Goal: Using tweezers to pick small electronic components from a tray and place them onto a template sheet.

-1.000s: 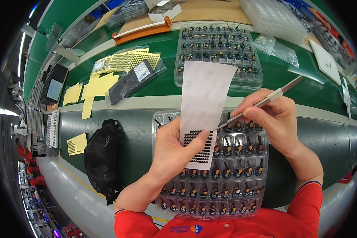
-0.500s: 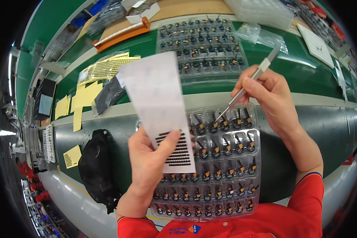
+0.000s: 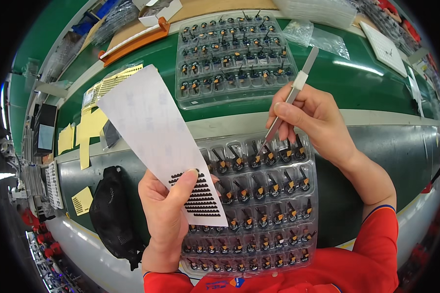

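Observation:
My left hand [image 3: 167, 207] grips a long white backing sheet [image 3: 144, 115] between thumb and fingers. Rows of small black stickers [image 3: 200, 199] cover its lower end, partly under my thumb. My right hand [image 3: 312, 117] pinches a pair of slim metal tweezers [image 3: 287, 103] with a white band, its fine tip pointing down at the top row of a clear plastic tray [image 3: 314, 195]. In the tray's pockets sit many small round black parts [image 3: 259, 191], each with a dark stem and a tan tab. The sheet hides the tray's left side. Whether the tip touches a part, I cannot tell.
Beyond lies a second filled clear tray [image 3: 190, 100] on the green surface. Yellow sticker sheets [image 3: 94, 122] and a black pouch [image 3: 113, 210] are at left. An orange-edged bar [image 3: 137, 41], plastic bags [image 3: 322, 41] and a white perforated board [image 3: 382, 49] stand farther back.
The view has shifted slightly. My left hand and the white sheet have moved left, uncovering more of the tray's top row. The tweezers have moved a little left and stand steeper, their tip still over that row.

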{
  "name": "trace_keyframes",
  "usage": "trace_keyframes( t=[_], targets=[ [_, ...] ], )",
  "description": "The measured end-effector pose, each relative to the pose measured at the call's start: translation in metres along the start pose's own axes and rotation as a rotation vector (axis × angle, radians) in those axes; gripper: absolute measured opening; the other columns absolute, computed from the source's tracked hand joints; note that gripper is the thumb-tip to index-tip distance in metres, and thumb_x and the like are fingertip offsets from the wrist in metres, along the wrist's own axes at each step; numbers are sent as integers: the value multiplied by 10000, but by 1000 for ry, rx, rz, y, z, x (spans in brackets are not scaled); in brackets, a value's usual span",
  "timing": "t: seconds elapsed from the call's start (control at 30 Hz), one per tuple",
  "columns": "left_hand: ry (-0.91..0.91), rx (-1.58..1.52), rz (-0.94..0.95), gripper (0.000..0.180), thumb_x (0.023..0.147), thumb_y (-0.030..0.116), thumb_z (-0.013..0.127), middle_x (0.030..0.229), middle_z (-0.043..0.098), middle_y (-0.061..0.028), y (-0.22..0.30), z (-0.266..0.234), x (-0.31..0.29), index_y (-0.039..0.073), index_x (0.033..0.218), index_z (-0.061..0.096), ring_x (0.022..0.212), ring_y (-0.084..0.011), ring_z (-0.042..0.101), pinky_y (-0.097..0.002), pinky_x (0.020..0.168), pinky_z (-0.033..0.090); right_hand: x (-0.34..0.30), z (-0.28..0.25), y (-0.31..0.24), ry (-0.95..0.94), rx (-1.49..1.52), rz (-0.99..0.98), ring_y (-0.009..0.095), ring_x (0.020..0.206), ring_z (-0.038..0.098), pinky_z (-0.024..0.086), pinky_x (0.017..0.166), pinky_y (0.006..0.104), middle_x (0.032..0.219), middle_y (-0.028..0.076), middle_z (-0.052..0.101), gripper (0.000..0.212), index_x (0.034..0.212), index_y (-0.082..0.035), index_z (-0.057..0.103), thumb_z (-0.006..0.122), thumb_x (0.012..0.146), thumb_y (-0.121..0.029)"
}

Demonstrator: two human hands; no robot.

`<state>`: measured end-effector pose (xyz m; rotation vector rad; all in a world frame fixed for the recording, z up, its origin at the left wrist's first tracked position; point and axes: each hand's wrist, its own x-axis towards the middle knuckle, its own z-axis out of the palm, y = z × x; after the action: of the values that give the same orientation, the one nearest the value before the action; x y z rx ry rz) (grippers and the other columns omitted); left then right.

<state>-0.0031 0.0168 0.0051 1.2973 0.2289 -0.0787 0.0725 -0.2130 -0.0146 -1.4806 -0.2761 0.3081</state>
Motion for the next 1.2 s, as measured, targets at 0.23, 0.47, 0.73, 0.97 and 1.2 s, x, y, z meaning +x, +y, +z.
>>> trace_keyframes(
  t=[0.23,0.47,0.73,0.97,1.2],
  targets=[
    [1,-26,-5,197,824,-2,542,840,632,-152,-3,-3,1,-64,1009,518,684,-208,647,-311,597,547,-3,5,-6,9,-38,13,64,439,481,374,420,168,780,106,607,145,889,5,516,498,897,-138],
    [-45,-105,-51,198,825,-11,543,863,632,-150,3,-6,1,-64,1014,516,709,-195,645,-306,609,546,-4,8,3,22,-37,-8,42,409,428,344,397,164,785,97,612,139,911,14,516,505,898,-125],
    [-21,-121,-56,218,821,-27,542,870,633,-144,2,-3,2,-60,1034,513,715,-189,643,-306,619,547,-5,11,6,42,-83,1,36,378,384,326,398,158,789,124,613,139,898,28,510,499,890,-110],
    [79,-26,-24,219,792,76,563,733,624,-161,1,4,1,-48,964,510,564,-186,620,-281,506,525,-5,10,8,16,-90,4,33,379,381,326,397,159,799,127,617,126,905,29,513,499,886,-95],
    [10,-104,-31,208,818,22,547,817,630,-149,0,-3,3,-49,1011,516,655,-186,632,-293,581,537,1,9,1,15,-59,88,23,380,376,304,386,150,799,118,622,127,907,21,523,510,882,-104]
  ],
)
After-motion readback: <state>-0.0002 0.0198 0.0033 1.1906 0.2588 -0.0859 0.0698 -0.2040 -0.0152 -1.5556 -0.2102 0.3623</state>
